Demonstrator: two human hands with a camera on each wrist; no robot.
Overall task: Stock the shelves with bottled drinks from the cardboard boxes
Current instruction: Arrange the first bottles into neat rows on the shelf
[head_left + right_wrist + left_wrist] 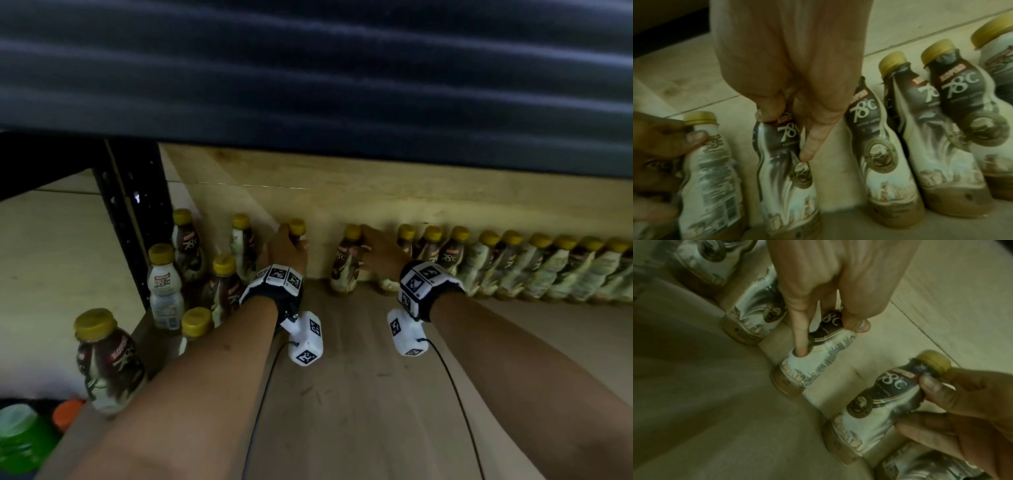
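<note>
Deep under a dark upper shelf (pixel 308 68), both hands reach the back edge of the wooden shelf (pixel 359 394). Left hand (pixel 286 248) grips one bottle (pixel 297 230) there; right hand (pixel 380 255) pinches another (pixel 346 263) ending the long back row (pixel 531 267). Pale boards (pixel 376 192) line the rear.
</note>
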